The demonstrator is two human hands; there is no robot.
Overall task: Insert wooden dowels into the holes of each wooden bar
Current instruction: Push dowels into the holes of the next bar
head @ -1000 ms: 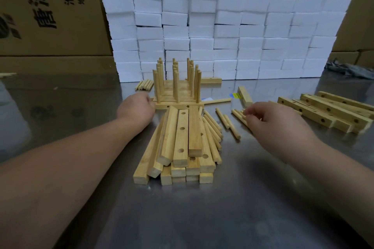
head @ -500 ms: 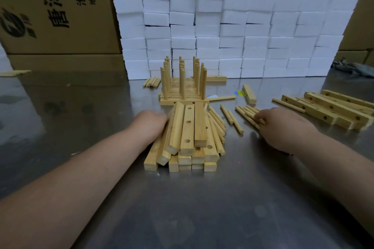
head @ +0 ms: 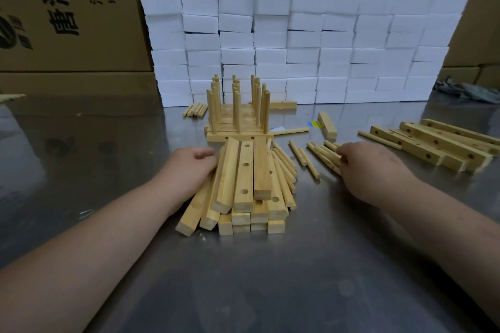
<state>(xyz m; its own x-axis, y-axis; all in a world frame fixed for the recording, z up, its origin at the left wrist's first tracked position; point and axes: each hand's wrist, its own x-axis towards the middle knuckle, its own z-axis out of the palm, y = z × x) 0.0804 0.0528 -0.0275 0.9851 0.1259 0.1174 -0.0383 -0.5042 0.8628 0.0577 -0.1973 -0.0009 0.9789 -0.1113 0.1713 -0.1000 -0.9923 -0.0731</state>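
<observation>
left hand (head: pixel 189 167): fingertips hidden behind bar pile (head: pixel 244 178) | right hand (head: pixel 370 170): fingertips buried among loose dowels (head: pixel 322 155), grip unclear | boxes (head: pixel 67 8): cut by top edge | cloth (head: pixel 470 90): cut by right edge

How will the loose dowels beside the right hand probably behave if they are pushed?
The loose dowels are round and lie on a smooth, shiny metal table, so they would probably roll if pushed sideways. They look like thin solid wood: likely stiff and light. They lie close together, so one may nudge its neighbours.
</observation>
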